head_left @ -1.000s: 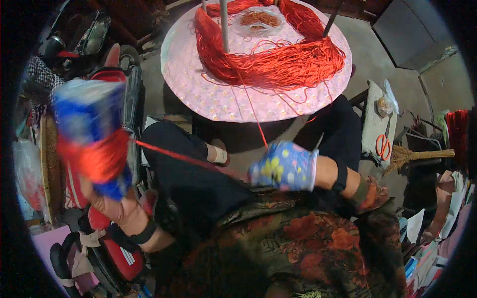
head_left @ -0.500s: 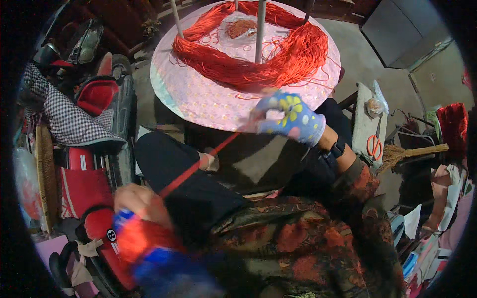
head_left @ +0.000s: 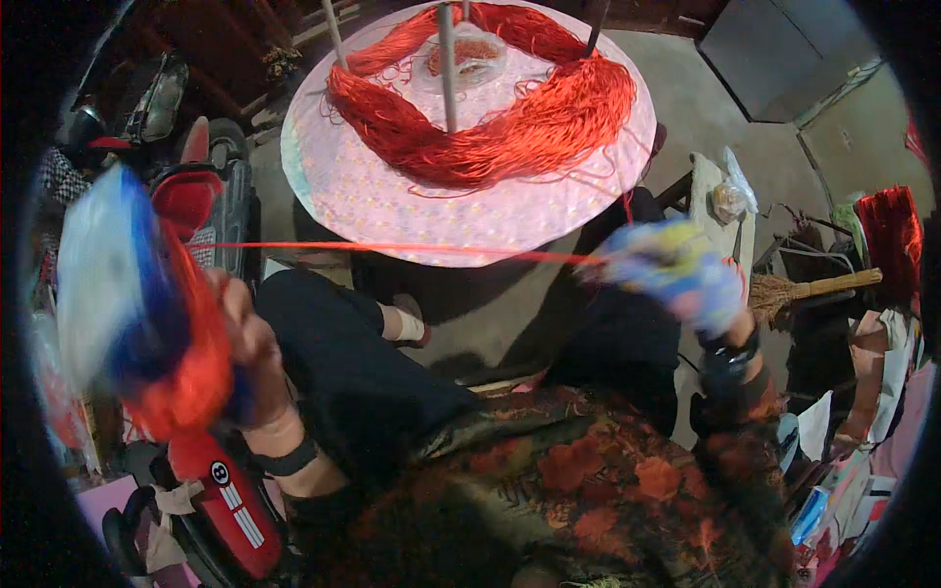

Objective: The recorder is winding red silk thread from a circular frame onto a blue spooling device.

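Note:
My left hand [head_left: 257,367] is wrapped round a blurred bundle of red cord [head_left: 191,377] with a blue and white body. A taut red strand [head_left: 412,248] runs from that bundle across to my right hand [head_left: 686,269], which wears a blue flowered glove and is closed on the cord. Its fingertips are smeared by motion. From the right hand the strand leads up toward a large loose skein of red cord [head_left: 500,152]. The skein lies in a ring on a round, pink-patterned tabletop [head_left: 392,220], looped around several upright poles [head_left: 449,69].
Inside the ring sits a clear plastic bag [head_left: 465,61]. Beside my left arm stands a red ride-on toy [head_left: 230,505]. To the right are a narrow bench [head_left: 708,196] with a small bag on it, a straw broom [head_left: 823,286] and heaped papers and cloths.
My left hand has swung up and left with the bundle, which is now turned upright. My right hand has moved right, away from the table, and the strand between them is longer and nearly level.

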`<state>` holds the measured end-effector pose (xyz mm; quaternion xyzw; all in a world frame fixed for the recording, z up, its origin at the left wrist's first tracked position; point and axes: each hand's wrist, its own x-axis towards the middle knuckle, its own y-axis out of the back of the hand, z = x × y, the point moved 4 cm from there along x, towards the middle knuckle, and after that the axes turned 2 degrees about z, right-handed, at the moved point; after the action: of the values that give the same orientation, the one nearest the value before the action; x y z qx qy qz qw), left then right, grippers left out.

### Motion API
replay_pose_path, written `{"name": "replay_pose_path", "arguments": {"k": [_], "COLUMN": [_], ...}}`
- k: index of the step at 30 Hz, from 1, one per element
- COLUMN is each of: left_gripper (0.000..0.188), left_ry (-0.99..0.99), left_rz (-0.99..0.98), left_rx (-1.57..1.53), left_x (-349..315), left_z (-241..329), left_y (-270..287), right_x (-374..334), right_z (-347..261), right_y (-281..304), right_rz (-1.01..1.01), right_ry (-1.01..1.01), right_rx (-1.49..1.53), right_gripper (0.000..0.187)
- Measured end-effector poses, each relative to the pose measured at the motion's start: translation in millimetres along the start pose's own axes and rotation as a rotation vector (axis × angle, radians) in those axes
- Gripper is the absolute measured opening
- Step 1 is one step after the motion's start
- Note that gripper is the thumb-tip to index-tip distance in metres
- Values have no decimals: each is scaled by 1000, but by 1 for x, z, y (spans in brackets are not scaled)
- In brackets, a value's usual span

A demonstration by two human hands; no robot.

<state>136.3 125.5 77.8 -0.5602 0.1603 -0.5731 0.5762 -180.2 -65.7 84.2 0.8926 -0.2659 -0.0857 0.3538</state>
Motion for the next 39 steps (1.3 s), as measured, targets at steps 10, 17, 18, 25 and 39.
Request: {"name": "replay_pose_path", "arguments": {"k": [10,17,18,25,39], "left_gripper": [50,51,50,43,46], "left_ry": [536,689,599,465,256], "left_rz": [330,27,191,420,634], "left_rx": [1739,795,728,1411,298], "left_x": [7,-12,-7,-16,-29], "left_z": [-43,-96,-93,-90,-115], "left_y": [-2,10,9,52,47], "right_x": [12,53,42,26,29], "right_z": [-45,83,82,0,50], "right_y": [10,-52,-62,-74,-99], "right_rz": [-218,-219,-241,-309,-172], "right_ry": [468,-31,-22,549,396], "right_rx": [254,560,546,-21,-94], "right_gripper": [43,22,24,12,18]}}
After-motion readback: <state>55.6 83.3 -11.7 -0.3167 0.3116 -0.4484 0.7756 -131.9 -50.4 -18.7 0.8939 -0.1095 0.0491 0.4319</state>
